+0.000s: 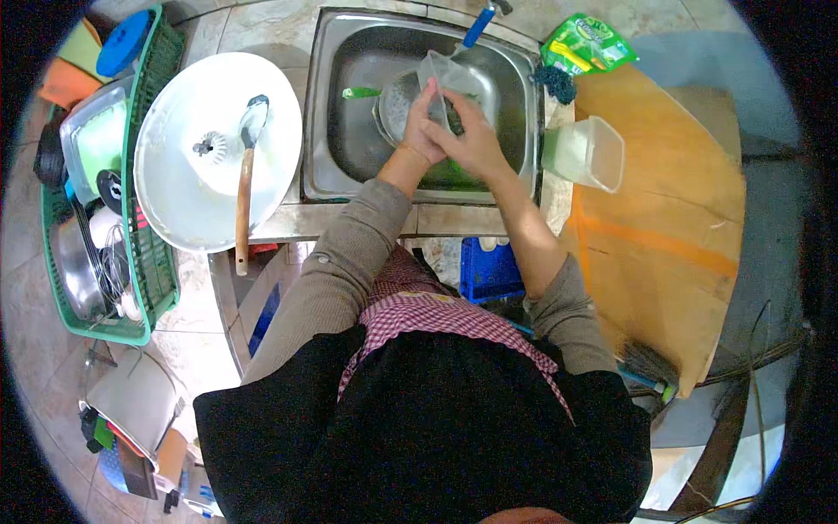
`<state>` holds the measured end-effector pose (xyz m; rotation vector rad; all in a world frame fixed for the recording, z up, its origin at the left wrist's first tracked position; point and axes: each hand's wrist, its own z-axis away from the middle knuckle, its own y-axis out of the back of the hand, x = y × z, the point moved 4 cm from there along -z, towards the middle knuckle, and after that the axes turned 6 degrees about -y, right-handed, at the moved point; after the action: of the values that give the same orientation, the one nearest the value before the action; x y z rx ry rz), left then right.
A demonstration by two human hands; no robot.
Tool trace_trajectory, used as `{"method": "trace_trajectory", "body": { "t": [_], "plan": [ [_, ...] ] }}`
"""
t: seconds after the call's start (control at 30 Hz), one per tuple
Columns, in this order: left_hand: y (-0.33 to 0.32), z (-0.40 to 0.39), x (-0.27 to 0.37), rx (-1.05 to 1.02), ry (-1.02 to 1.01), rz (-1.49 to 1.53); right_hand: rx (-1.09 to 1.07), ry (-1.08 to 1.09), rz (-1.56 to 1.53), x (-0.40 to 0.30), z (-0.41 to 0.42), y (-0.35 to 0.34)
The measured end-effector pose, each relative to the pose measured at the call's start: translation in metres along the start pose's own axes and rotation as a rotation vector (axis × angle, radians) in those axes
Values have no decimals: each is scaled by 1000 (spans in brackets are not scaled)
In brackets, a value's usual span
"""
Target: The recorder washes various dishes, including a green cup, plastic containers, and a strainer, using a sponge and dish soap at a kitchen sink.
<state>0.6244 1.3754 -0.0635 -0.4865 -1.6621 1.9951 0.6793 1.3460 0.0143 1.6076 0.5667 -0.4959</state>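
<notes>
Over the steel sink (353,173), my left hand (422,128) and my right hand (468,134) hold a clear plastic container (442,72) between them, tilted. Beneath them a round vessel with sudsy water (395,108) sits in the basin, partly hidden by the hands. A green handle (361,93) sticks out to its left. Some green items lie under my right hand, too covered to name. The blue-handled tap (478,27) is at the sink's back edge.
Left of the sink stands a large white basin (167,177) with a wooden-handled spatula (244,196) across it, beside a green dish basket (154,262). To the right are a translucent tub (586,154), a dark scouring pad (556,84), a green detergent packet (586,42) and cardboard (661,196).
</notes>
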Motion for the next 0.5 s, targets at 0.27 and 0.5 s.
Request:
{"method": "trace_trajectory", "body": {
  "t": [0.27,0.5],
  "plan": [
    [2,6,1,89,-33,-70,19,-452,-233,23,10,-16],
    [3,-2,6,-17,-4,-202,-187,-741,-863,27,-10,-10]
  ]
}}
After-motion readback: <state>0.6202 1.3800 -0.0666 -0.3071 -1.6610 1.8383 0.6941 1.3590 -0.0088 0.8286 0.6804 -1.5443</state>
